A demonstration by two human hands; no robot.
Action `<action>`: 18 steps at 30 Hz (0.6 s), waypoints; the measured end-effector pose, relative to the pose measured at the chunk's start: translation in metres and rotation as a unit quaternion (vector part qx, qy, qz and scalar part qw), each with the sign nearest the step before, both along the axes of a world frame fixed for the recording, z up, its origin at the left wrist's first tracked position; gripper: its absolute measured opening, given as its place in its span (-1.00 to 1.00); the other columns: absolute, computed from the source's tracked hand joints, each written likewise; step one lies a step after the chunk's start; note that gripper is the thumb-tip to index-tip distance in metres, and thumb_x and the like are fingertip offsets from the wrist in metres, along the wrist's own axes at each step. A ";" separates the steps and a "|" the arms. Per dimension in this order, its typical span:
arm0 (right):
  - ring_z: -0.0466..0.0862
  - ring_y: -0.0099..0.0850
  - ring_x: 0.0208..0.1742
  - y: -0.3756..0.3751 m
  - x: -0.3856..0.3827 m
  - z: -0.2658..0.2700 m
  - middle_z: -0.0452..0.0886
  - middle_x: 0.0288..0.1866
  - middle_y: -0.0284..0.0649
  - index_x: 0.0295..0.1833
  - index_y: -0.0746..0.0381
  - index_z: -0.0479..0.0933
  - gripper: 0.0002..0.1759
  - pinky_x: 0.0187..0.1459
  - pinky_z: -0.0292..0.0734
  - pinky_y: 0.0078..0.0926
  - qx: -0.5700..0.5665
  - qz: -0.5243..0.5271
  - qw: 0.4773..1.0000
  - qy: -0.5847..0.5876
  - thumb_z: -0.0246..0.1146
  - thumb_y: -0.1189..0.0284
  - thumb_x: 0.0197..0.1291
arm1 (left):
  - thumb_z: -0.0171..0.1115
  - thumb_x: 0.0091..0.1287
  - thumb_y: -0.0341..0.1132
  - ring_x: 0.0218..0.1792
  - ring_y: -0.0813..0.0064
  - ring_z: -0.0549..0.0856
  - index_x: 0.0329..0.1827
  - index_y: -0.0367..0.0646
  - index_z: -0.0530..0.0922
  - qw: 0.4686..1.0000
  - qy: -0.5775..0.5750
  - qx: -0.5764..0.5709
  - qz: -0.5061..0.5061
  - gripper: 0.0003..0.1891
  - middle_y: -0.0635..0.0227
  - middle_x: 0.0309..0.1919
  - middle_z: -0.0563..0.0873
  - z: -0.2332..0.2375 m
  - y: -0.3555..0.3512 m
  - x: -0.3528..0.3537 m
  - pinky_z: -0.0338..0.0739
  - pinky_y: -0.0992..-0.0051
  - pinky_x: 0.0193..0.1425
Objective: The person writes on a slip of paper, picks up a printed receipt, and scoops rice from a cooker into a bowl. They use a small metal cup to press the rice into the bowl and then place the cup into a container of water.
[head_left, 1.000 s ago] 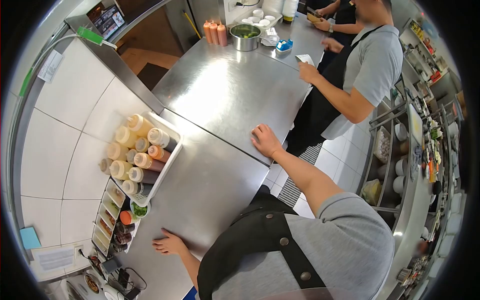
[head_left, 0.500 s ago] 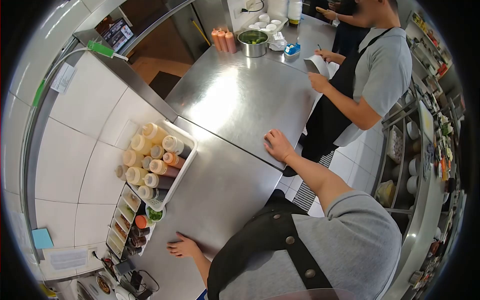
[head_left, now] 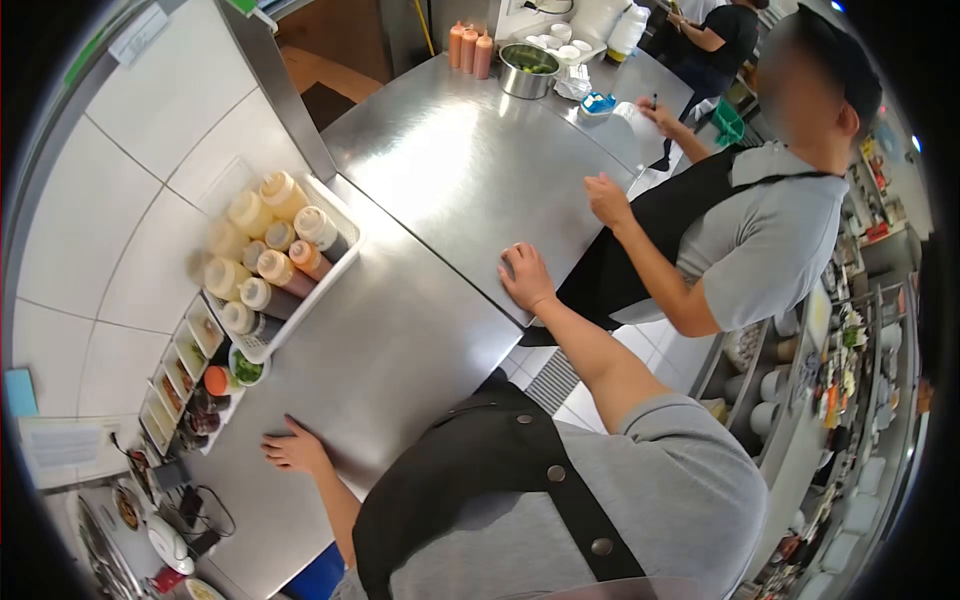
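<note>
My left hand (head_left: 293,447) lies on the steel counter (head_left: 400,350) with its fingers spread, holding nothing. Farther forward, my right hand (head_left: 525,277) rests on the counter near its right edge, close to the seam between two tops; its fingers are extended and empty. Against the wall, a white basket (head_left: 345,262) holds several squeeze bottles (head_left: 250,212). Between that basket and my left hand stand a small bowl of chopped greens (head_left: 246,369), an orange-lidded jar (head_left: 217,380) and a row of narrow white trays (head_left: 186,358) with ingredients.
A co-worker (head_left: 780,220) in a black apron stands at the right side of the counter, holding a pen (head_left: 654,101). Sauce bottles (head_left: 470,50) and a metal pot (head_left: 528,72) stand at the far end. Cables (head_left: 222,512) lie at lower left.
The view has turned right. The co-worker has turned toward me; one hand has come off the white paper and is raised. Both my hands stay resting on the counter.
</note>
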State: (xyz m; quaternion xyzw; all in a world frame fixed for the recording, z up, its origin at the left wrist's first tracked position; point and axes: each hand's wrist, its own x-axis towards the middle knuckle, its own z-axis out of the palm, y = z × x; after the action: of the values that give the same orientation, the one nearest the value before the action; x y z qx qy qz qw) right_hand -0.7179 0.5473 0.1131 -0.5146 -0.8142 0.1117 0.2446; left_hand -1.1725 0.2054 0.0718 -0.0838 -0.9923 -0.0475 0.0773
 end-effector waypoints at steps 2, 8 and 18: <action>0.49 -0.09 0.11 0.000 -0.001 -0.002 0.47 -0.02 -0.12 -0.04 0.19 0.50 -0.72 0.20 0.44 -0.16 0.013 -0.002 1.000 -0.003 0.34 0.37 0.18 | -0.11 0.46 0.39 0.59 -0.14 0.10 0.61 -0.21 0.11 1.000 0.005 0.003 -0.003 -0.07 -0.06 0.59 0.16 0.001 0.001 0.000 -0.02 -0.12 0.58; 0.49 -0.09 0.10 0.001 -0.004 -0.002 0.47 -0.03 -0.11 -0.03 0.19 0.50 -0.72 0.18 0.44 -0.16 0.019 0.005 1.000 -0.010 0.34 0.39 0.18 | -0.09 0.46 0.38 0.57 -0.16 0.13 0.61 -0.20 0.13 1.000 0.010 0.008 -0.003 -0.09 -0.07 0.57 0.19 0.004 0.001 0.003 0.02 -0.14 0.56; 0.48 -0.05 0.08 0.001 -0.004 -0.003 0.46 -0.04 -0.08 -0.01 0.21 0.49 -0.71 0.17 0.43 -0.14 0.021 0.003 1.000 0.001 0.33 0.40 0.18 | -0.09 0.46 0.38 0.57 -0.16 0.14 0.61 -0.19 0.13 1.000 0.013 -0.001 0.000 -0.09 -0.07 0.58 0.17 0.007 0.003 0.004 0.01 -0.17 0.56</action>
State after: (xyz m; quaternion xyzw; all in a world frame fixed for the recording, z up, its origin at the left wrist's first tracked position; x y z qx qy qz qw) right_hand -0.7218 0.5480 0.1105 -0.5064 -0.8178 0.0959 0.2560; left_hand -1.1688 0.2086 0.0792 -0.0850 -0.9913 -0.0454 0.0898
